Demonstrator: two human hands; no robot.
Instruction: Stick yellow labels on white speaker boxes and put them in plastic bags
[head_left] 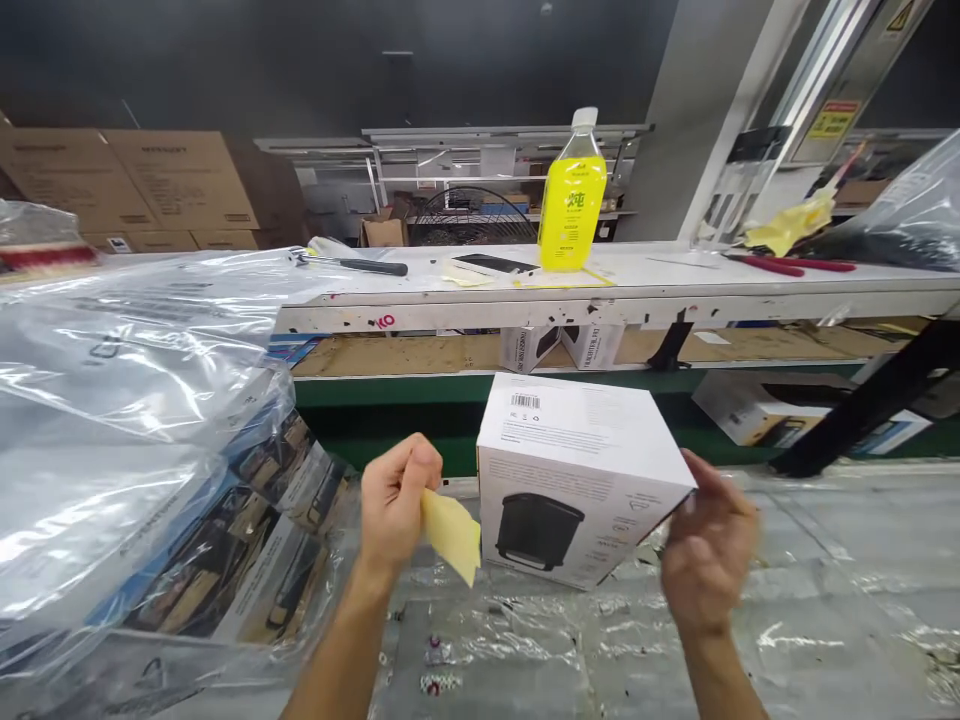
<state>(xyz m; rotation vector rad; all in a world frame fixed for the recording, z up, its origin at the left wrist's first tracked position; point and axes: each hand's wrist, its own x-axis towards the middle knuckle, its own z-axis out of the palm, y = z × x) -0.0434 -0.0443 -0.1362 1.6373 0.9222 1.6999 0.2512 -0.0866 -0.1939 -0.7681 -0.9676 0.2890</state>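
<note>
My left hand (401,500) is closed, pinching a thin yellow sheet (453,535), cloth or paper, that hangs just left of a white product box (577,480). A black appliance is printed on the box's front; its top carries a barcode and small print. Tilted and turned slightly, the box has its right edge in my right hand (709,550), whose fingertips are partly hidden behind that edge. Whether the box's lower corner touches the work surface is hard to tell.
Wrapped in clear plastic, printed boxes (225,560) stand on the left. On the white shelf (450,305) are a yellow bottle (574,195), a phone (495,263), a black-handled tool (371,267) and red-handled pliers (780,265). Another box (757,405) and a black post (855,410) are right.
</note>
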